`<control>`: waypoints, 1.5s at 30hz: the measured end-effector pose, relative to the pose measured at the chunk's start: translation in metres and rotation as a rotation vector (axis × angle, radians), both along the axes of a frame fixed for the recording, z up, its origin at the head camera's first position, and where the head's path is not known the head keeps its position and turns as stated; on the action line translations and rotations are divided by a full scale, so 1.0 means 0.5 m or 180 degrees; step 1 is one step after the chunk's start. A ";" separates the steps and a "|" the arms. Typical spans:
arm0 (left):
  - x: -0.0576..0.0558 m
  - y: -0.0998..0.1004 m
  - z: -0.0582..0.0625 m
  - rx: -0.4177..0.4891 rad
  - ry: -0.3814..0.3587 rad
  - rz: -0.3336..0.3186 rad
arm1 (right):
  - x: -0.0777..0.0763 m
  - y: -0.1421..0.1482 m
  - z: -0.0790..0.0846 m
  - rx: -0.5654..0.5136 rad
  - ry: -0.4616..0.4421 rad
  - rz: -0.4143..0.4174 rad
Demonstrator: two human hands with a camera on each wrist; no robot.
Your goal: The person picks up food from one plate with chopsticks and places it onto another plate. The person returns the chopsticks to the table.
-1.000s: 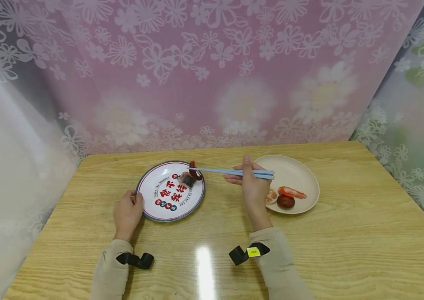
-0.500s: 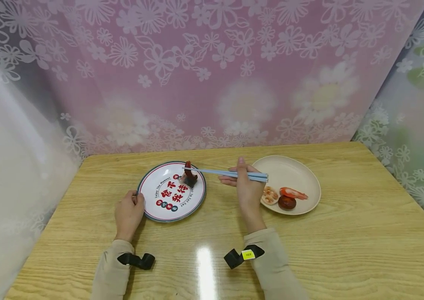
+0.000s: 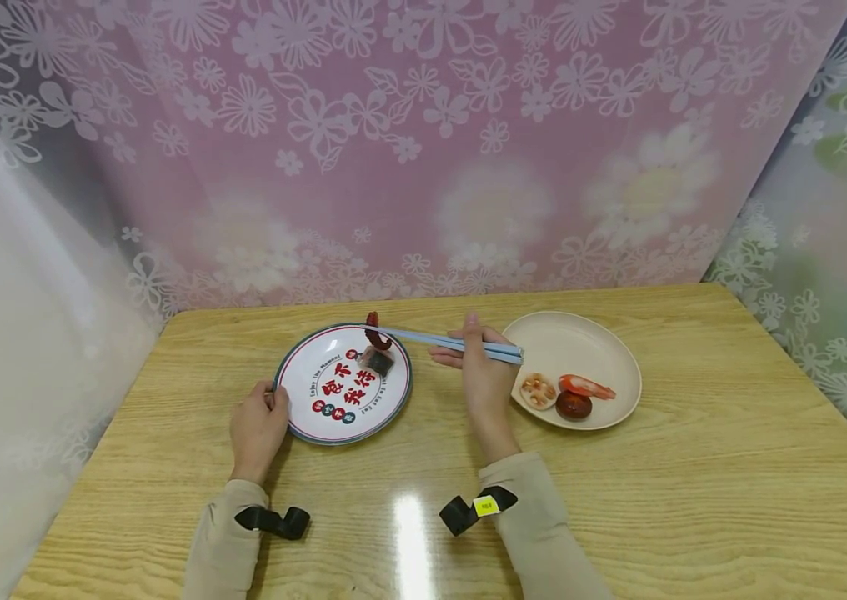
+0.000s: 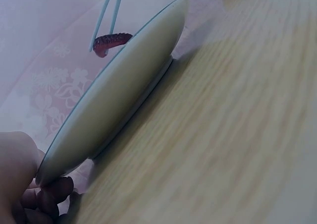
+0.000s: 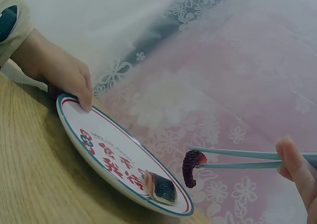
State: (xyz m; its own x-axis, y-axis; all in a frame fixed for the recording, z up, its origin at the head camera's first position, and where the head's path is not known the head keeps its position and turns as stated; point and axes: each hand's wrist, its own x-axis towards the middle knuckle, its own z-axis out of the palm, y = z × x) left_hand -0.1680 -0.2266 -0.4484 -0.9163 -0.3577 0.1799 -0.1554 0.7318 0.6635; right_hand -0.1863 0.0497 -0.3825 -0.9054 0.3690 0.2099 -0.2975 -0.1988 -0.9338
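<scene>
One red-lettered plate (image 3: 386, 404) sits on a wood-grain table (image 3: 694, 500); the left hand (image 3: 257, 425) pinches its left rim between thumb and fingers. To the right of the red-lettered plate, the right hand (image 3: 487, 379) has its fingers clamped on pale blue chopsticks (image 3: 423, 337), whose tips grip a dark red octopus tentacle (image 5: 189, 168), held up by the red-lettered plate's far rim, near a dark-skinned fish piece (image 5: 161, 188) lying on that plate. Right of the red-lettered plate, a cream plate (image 3: 573, 342) bears a lotus root slice (image 3: 538, 391), a shrimp (image 3: 586, 386) and a glossy brown mushroom cap (image 3: 573, 406)
</scene>
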 end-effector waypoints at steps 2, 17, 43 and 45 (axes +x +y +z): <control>0.000 0.000 0.000 0.0002 0.0004 0.0002 | -0.001 -0.006 -0.002 -0.0018 0.0040 0.0019; -0.001 -0.001 -0.001 -0.0026 0.0061 0.0016 | 0.005 -0.059 -0.024 0.0063 0.0237 0.0371; 0.001 0.002 0.001 -0.0031 0.0046 0.0016 | 0.061 -0.110 0.006 0.0630 0.0288 0.0925; 0.000 0.002 0.001 -0.0027 0.0046 0.0002 | 0.060 -0.110 0.004 0.0612 0.0338 0.0932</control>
